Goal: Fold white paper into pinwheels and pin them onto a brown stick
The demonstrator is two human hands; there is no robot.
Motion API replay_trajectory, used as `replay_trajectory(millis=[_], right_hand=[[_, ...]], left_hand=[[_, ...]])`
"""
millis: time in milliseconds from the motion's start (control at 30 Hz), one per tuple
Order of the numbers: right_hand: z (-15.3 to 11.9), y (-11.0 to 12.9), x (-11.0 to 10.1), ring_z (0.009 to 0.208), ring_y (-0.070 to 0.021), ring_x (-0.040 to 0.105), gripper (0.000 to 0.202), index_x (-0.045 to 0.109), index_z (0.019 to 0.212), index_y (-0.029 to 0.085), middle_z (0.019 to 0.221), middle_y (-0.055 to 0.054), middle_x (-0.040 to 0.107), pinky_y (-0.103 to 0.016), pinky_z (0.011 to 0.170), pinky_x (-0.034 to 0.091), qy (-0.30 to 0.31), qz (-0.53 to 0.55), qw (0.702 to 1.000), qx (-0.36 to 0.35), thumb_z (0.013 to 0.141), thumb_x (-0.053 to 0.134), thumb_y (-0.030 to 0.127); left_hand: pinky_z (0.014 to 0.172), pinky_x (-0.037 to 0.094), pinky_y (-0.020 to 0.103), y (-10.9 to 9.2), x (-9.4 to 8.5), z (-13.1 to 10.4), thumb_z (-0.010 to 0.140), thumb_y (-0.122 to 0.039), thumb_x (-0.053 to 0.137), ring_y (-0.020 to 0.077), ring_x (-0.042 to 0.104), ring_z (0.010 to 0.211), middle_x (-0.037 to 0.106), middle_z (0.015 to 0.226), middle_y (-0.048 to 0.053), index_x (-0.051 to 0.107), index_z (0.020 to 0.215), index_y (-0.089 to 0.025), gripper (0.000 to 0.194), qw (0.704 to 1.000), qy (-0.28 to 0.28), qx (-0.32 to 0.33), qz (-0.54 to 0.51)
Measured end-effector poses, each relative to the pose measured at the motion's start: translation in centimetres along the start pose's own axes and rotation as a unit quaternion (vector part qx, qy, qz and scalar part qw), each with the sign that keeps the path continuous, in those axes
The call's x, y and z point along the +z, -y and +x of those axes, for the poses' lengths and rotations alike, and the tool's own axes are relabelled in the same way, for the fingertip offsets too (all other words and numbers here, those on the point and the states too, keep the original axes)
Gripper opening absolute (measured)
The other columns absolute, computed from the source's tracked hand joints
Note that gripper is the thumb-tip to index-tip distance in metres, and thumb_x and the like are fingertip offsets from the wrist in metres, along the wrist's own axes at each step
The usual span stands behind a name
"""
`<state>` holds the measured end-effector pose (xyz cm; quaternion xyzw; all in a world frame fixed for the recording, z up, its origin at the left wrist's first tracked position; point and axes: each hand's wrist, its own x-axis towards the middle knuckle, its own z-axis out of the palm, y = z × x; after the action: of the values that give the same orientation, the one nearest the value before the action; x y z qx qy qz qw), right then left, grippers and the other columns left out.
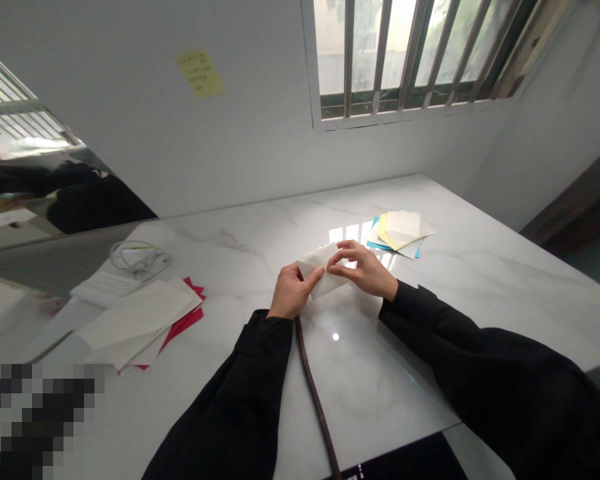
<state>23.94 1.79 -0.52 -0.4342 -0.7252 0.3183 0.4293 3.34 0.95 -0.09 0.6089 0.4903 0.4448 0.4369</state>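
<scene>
Pinching left hand [293, 291]: my thumb lies on top of the paper [326, 287], at its left side.
Right hand [364, 268]: thumb and forefinger pinch the paper beside my left thumb.
Paper: between my hands, over the table [490, 287].
Sheets [140, 313]: well left.
Stack [401, 229]: beyond my right hand.

folded paper [320, 257] part-hidden, window [411, 53] cropped; note [201, 73] unreadable
</scene>
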Motion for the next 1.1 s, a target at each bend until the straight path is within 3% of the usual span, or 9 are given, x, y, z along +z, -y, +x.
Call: replay_trajectory(millis=[100,267,533,1100], right_hand=[[-0.04,-0.19,0.12,0.133,-0.0298,0.054,0.016,0.08,0.092,0.024,0.128,-0.011,0.063,-0.04,0.095,0.052,0.017,0.049,0.998,0.029,0.088,0.077,0.04],[-0.01,-0.2,0.26,0.109,-0.0246,0.064,0.026,0.079,0.091,0.021,0.117,-0.01,0.068,-0.034,0.083,0.055,0.029,0.105,0.993,0.036,0.087,0.076,0.046],[-0.01,0.24,0.28,0.088,-0.0201,0.067,0.025,0.077,0.092,0.019,0.094,-0.006,0.077,-0.033,0.081,0.052,0.032,0.072,0.997,0.017,0.09,0.073,0.043],[-0.13,0.41,0.34,0.082,-0.02,0.067,0.023,0.078,0.092,0.018,0.088,-0.006,0.077,-0.032,0.076,0.052,0.021,0.046,0.998,0.028,0.089,0.074,0.041]], left_hand=[[0.07,0.055,0.03,0.03,0.01,0.08,0.075,-0.053,0.082,0.0246,0.073,0.081,0.081,0.094,0.01,0.079,0.094,-0.011,0.047,1.0,0.005,0.005,-0.007],[0.072,0.056,0.032,-0.09,0.03,-0.02,0.075,-0.054,0.083,0.0256,0.074,0.083,0.081,0.095,0.011,0.079,0.093,-0.011,0.047,1.0,0.007,0.009,-0.012],[0.075,0.057,0.032,-0.27,0.04,-0.13,0.075,-0.054,0.084,0.0265,0.074,0.086,0.081,0.096,0.011,0.08,0.095,-0.012,0.047,0.999,0.015,0.008,-0.027],[0.076,0.057,0.033,-0.19,0.13,-0.11,0.074,-0.057,0.085,0.0265,0.074,0.086,0.081,0.097,0.011,0.08,0.096,-0.012,0.05,1.0,0.009,0.014,-0.026]])
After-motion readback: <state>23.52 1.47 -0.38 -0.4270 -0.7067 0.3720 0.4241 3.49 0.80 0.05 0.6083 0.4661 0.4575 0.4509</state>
